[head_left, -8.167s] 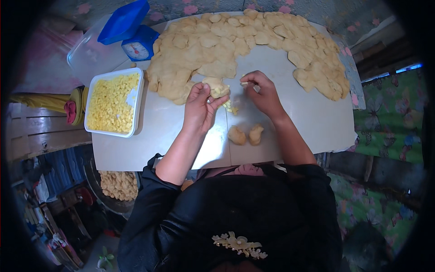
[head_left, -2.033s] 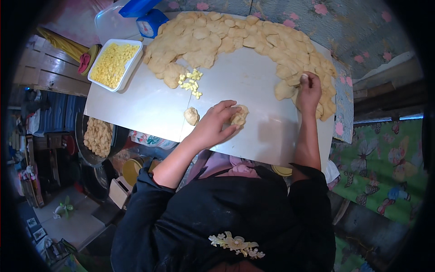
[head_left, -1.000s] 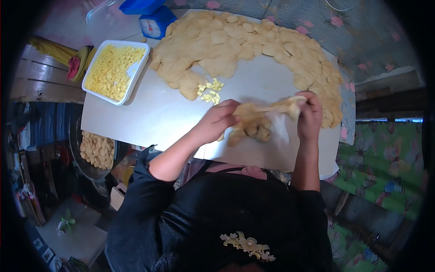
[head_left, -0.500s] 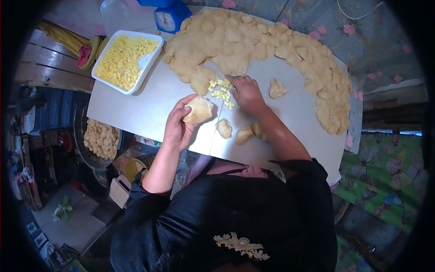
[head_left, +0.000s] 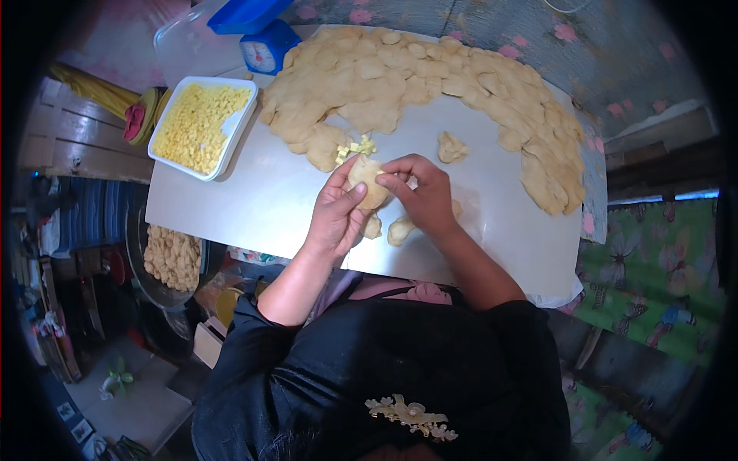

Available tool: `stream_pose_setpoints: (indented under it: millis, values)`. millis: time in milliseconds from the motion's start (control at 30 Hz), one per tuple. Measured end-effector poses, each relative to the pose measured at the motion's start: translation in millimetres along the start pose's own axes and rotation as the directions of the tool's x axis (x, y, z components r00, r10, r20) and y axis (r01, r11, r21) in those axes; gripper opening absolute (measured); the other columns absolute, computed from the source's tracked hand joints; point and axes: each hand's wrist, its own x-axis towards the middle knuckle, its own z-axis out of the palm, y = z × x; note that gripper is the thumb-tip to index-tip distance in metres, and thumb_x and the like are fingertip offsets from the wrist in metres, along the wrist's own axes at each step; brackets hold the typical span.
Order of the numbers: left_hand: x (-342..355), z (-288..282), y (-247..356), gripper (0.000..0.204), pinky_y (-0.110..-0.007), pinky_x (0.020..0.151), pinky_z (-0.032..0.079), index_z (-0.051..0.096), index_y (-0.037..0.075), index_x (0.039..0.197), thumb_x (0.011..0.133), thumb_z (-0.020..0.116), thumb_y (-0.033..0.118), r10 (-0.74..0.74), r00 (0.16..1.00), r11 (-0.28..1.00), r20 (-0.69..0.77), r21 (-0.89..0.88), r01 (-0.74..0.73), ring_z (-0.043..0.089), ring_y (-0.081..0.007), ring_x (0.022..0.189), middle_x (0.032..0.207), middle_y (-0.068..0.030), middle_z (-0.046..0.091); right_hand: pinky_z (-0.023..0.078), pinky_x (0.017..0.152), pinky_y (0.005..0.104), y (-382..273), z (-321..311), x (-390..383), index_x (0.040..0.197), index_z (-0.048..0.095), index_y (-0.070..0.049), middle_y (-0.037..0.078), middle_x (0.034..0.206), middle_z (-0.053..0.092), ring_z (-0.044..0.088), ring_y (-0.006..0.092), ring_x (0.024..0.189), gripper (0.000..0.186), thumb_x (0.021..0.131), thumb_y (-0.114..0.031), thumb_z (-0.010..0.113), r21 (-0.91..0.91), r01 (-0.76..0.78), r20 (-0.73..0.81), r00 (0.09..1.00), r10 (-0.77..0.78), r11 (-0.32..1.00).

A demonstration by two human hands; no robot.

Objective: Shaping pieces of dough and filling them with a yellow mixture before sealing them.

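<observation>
My left hand [head_left: 337, 211] holds a flattened piece of pale dough [head_left: 367, 184] upright over the worktop, thumb across its face. My right hand [head_left: 421, 192] has thumb and forefinger closed on the right edge of the same piece. Just behind them lies a small heap of pale yellow cubes [head_left: 357, 144], partly covered by my hands. Loose lumps of dough rest below my hands [head_left: 400, 232] and to their upper right [head_left: 452, 150]. A large spread of flattened dough pieces [head_left: 477, 77] curves round the back and right of the worktop [head_left: 200, 215].
A white tub [head_left: 196, 127] of yellow cubes sits at left, near a blue scale [head_left: 261, 54] and a clear lid [head_left: 177, 34]. A dark round pan [head_left: 173, 261] of dough lumps is below the worktop's left end. Floral-papered wall [head_left: 523, 31] runs behind; green butterfly fabric [head_left: 638, 276] is at right.
Compared with half a second ago, my left hand has moved right with the dough, and my right hand has left the heap of cubes and now pinches that piece.
</observation>
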Motion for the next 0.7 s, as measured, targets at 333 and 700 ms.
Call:
stream_pose_setpoints:
  millis: [333, 700]
  values:
    - [4.6, 7.5, -35.8, 0.062, -0.039, 0.100, 0.038, 0.022, 0.005, 0.141, 0.094, 0.046, 0.037, 0.026, 0.995, 0.960, 0.094, 0.276, -0.051, 0.041, -0.0264, 0.123, 0.134, -0.0166, 0.037, 0.021, 0.104, 0.0449, 10.8, -23.2, -26.3, 0.096, 0.066, -0.011, 0.013, 0.135, 0.040, 0.034, 0.0330, 0.123, 0.025, 0.077, -0.026, 0.067, -0.256, 0.405, 0.370, 0.880, -0.298, 0.877]
    - [113.5, 28.5, -57.1, 0.029, -0.039, 0.098, 0.035, 0.058, 0.003, 0.112, 0.086, 0.054, 0.014, 0.102, 0.843, 0.098, 0.528, 0.838, -0.536, 0.046, -0.0322, 0.117, 0.123, -0.0162, 0.050, 0.045, 0.072, 0.0258, 26.8, -89.3, -45.2, 0.094, 0.058, -0.004, 0.001, 0.076, 0.054, 0.055, 0.0094, 0.086, 0.019, 0.084, -0.020, 0.064, 0.130, -0.270, -0.063, 0.958, 0.279, 0.954]
